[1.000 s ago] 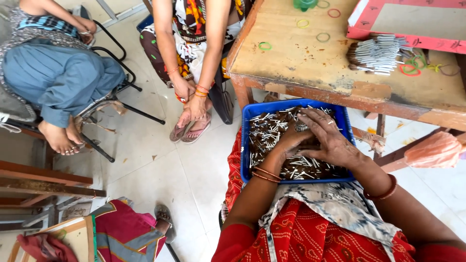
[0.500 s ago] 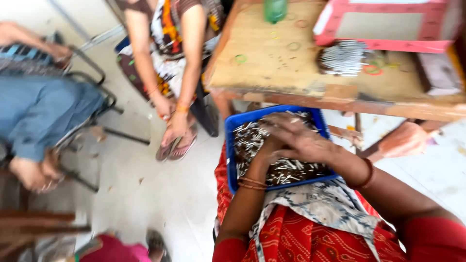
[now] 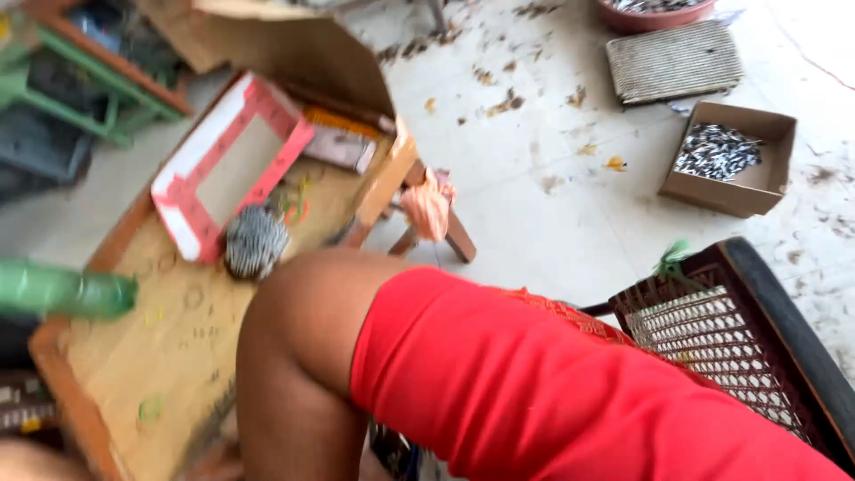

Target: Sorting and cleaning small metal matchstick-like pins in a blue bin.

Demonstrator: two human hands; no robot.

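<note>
Neither of my hands shows in the head view. My right upper arm, bare at the elbow (image 3: pixel 294 356) and in a red sleeve (image 3: pixel 534 383), fills the foreground. Behind it stands a low wooden table (image 3: pixel 169 356). On the table lie a red-framed tray (image 3: pixel 227 160), a round bundle of thin grey sticks (image 3: pixel 256 240), a green bottle (image 3: pixel 62 289) on its side and some small coloured rings. The blue tray from before is out of sight.
A dark mesh chair (image 3: pixel 730 330) stands at my right. On the tiled floor are an open cardboard box (image 3: pixel 730 160) of small grey pieces, a woven mat (image 3: pixel 674 61) and a pink bowl (image 3: pixel 655 11). An orange cloth (image 3: pixel 427 207) hangs at the table's corner.
The view has swung sharply to the right. The blue tray, both my hands and the seated people have left the picture; my right arm and the floor beside the table now fill it.
</note>
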